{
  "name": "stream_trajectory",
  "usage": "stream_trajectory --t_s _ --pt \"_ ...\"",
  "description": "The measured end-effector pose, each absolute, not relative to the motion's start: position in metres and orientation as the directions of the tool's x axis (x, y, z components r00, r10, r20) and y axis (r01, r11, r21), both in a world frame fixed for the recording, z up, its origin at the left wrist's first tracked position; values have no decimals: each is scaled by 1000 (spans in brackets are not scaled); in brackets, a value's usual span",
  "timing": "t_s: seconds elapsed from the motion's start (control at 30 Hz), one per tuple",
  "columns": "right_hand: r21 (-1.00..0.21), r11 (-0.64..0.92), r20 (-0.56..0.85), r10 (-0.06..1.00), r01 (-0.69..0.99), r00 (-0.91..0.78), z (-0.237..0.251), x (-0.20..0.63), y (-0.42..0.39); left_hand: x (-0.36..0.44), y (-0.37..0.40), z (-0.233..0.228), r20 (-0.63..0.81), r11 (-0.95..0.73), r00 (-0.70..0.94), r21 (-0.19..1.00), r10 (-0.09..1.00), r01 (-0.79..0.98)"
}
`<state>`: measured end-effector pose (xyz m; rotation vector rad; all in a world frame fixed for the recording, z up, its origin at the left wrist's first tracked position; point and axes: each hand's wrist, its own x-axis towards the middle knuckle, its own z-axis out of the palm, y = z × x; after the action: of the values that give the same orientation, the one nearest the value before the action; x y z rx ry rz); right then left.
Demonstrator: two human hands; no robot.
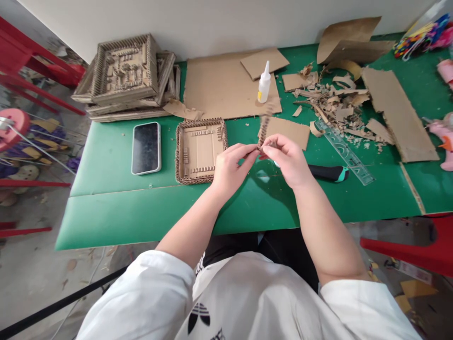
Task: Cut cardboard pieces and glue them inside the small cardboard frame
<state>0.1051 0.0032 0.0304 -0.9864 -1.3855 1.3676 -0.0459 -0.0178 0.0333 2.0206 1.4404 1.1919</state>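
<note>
Flanking the green table (pixel 113 217): red chairs (pixel 435 245), apparently

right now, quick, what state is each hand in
Left hand: closed, pinching the lower end of a cardboard strip.
Right hand: closed, pinching there too.

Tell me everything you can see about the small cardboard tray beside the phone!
The tray is brown, squarish, apparently cardboard, with low, wavy-ridged walls. Short ribbed strips sit inside near its sides, around a plain floor. It lies flat, open side up, on the green table. The left hand hides its near right corner; I can't tell if they touch.
</note>
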Motion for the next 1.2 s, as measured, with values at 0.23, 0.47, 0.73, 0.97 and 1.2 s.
stream_trajectory --t_s 0.23,0.47,0.73,0.97,1.2 --pt "-889 349 333 937 297 -106 27 100 0 -46 -17 27 494 -428 91 630 865 648" --pt "-779 452 440 888 434 -135 27 103 1 -44 -17 30 440 -379 79 654 894 655" --pt "-964 220 201 971 146 -132 31 108 2 -47 -17 33 357 -331 47 798 933 503" --pt "-996 79 83 977 -29 -197 27 108 7 -46 -17 33 217 -211 19 917 976 338" --pt "-990 136 126 975 42 -184 28 107 5 -43 -17 29 229 -210 -10 907 973 364"
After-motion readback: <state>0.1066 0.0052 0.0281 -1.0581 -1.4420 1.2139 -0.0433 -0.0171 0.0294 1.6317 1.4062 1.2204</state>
